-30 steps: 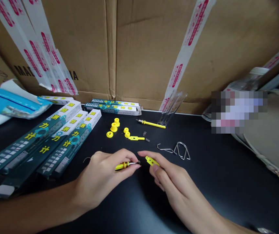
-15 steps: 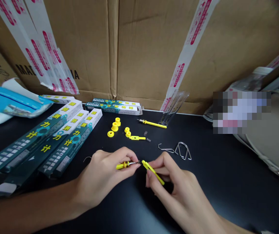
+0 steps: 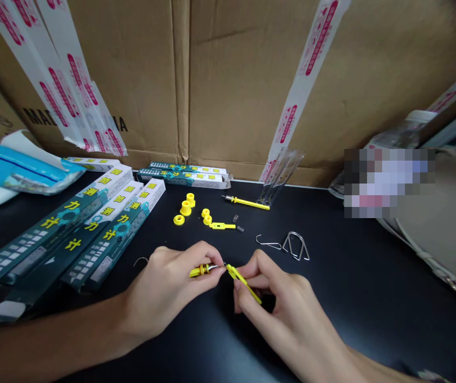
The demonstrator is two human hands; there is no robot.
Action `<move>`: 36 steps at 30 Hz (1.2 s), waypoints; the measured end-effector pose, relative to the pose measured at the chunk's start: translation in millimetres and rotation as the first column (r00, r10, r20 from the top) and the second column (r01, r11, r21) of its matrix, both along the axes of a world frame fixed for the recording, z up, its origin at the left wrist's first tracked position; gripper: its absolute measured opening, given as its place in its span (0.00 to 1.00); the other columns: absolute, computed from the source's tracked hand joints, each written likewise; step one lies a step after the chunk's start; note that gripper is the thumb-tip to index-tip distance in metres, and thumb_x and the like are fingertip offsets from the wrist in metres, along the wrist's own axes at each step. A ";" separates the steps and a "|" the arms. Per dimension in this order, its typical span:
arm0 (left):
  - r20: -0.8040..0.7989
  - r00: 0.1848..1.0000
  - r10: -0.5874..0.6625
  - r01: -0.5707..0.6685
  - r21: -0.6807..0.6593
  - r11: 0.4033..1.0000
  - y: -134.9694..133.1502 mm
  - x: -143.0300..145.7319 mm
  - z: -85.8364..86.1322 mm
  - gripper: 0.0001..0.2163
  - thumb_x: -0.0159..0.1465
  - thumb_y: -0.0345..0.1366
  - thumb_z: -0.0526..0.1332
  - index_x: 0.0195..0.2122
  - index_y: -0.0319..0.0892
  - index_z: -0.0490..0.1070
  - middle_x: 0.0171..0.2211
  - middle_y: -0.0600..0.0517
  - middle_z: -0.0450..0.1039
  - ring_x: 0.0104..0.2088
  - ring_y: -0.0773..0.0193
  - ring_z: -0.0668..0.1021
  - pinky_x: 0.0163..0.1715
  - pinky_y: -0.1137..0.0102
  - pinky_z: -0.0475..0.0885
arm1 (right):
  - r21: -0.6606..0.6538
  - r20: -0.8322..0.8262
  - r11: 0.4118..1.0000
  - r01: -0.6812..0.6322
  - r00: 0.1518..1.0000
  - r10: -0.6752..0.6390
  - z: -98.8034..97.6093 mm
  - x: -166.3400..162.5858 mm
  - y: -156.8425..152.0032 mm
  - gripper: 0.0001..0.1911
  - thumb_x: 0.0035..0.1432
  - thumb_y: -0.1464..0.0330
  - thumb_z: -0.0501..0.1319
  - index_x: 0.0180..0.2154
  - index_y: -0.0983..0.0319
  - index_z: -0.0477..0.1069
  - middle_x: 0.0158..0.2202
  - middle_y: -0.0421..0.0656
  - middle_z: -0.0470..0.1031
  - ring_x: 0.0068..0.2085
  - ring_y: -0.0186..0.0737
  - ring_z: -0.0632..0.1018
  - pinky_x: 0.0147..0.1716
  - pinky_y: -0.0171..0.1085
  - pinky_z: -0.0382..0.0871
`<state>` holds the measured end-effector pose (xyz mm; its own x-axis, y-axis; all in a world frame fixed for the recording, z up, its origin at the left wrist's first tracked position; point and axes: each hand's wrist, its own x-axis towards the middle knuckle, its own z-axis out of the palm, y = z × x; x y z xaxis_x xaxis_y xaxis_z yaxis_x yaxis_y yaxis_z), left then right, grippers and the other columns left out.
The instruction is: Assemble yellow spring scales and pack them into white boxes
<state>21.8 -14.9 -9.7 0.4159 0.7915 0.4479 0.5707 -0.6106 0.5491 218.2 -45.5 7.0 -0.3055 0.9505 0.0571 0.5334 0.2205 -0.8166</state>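
Observation:
Between thumb and fingers, my left hand (image 3: 183,287) pinches a yellow rod with a metal spring end (image 3: 200,271); its thin tip points right. My right hand (image 3: 278,298) grips a slim yellow plastic piece (image 3: 243,283) with a slotted head, tilted down to the right. The piece's head meets the metal tip at my left fingertips; whether they are hooked together I cannot tell. Beyond my hands lie a flat yellow piece (image 3: 223,226), small springs (image 3: 235,218), yellow caps (image 3: 185,208) and a yellow ring (image 3: 179,219). Bent wire hooks (image 3: 296,246) rest past my right hand.
Long green-and-white boxes (image 3: 119,234) lie on the left, more boxes (image 3: 183,175) at the back. Clear tubes (image 3: 278,178) lean against a large carton (image 3: 228,96), near another yellow rod (image 3: 247,202). A bag (image 3: 439,229) and a bottle (image 3: 403,130) stand right, a blue packet (image 3: 24,165) left.
My right hand has moved left, bringing the yellow piece's head up to the metal tip in my left hand. The gap between them has closed.

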 end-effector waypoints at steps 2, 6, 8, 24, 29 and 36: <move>-0.004 1.000 -0.012 0.012 0.029 1.000 0.0 0.4 -0.3 0.07 0.63 0.28 0.68 0.38 0.47 0.73 0.30 0.65 0.82 0.26 0.75 0.83 0.29 0.85 0.70 | 0.003 -0.002 1.000 0.015 1.000 -0.015 -0.3 -0.8 -0.6 0.07 0.65 0.66 0.51 0.32 0.57 0.59 0.22 0.37 0.74 0.22 0.36 0.72 0.24 0.35 0.62; -0.009 1.000 -0.020 0.021 0.054 0.998 -0.7 1.3 -0.7 0.07 0.63 0.28 0.67 0.38 0.46 0.73 0.30 0.64 0.82 0.26 0.75 0.82 0.30 0.84 0.70 | 0.011 -0.006 1.000 0.029 1.000 -0.029 -1.7 -2.1 -1.0 0.07 0.64 0.66 0.52 0.31 0.57 0.60 0.22 0.38 0.74 0.22 0.36 0.73 0.24 0.34 0.62; -0.008 1.000 -0.023 0.023 0.050 0.998 -0.9 1.6 -0.8 0.07 0.63 0.28 0.67 0.38 0.46 0.73 0.31 0.64 0.82 0.26 0.75 0.83 0.30 0.84 0.70 | 0.011 -0.012 0.999 0.031 0.999 -0.031 -2.3 -2.9 -1.0 0.07 0.64 0.66 0.52 0.31 0.57 0.60 0.22 0.38 0.74 0.22 0.36 0.73 0.24 0.34 0.62; -0.077 0.997 -0.003 0.004 0.005 1.000 -2.3 0.0 0.9 0.06 0.64 0.28 0.67 0.38 0.45 0.73 0.31 0.64 0.83 0.26 0.73 0.83 0.31 0.79 0.70 | -0.290 -0.081 0.953 0.084 0.990 -0.112 7.2 -9.0 3.1 0.05 0.59 0.68 0.56 0.29 0.59 0.64 0.23 0.39 0.78 0.24 0.36 0.76 0.24 0.32 0.64; -0.087 0.996 -0.003 0.001 -0.033 0.999 -1.4 0.5 1.6 0.05 0.64 0.28 0.66 0.38 0.45 0.73 0.30 0.63 0.83 0.26 0.71 0.83 0.31 0.77 0.70 | -0.294 -0.078 0.954 0.063 0.993 -0.090 4.3 -7.1 5.2 0.05 0.59 0.70 0.56 0.29 0.59 0.66 0.24 0.40 0.79 0.24 0.36 0.75 0.24 0.33 0.64; -0.109 0.994 -0.022 0.019 -0.025 1.000 -0.7 1.7 2.9 0.06 0.63 0.26 0.66 0.37 0.44 0.73 0.29 0.63 0.81 0.26 0.72 0.82 0.30 0.78 0.68 | -0.299 -0.129 0.954 0.016 0.990 -0.057 0.8 -5.6 6.2 0.06 0.59 0.72 0.55 0.30 0.59 0.65 0.23 0.38 0.79 0.23 0.33 0.72 0.23 0.31 0.62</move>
<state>23.5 -15.6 -6.8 0.4775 0.7921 0.3803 0.6157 -0.6104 0.4983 212.6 -39.3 7.8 -0.2790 0.9412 -0.1906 0.4176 -0.0598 -0.9067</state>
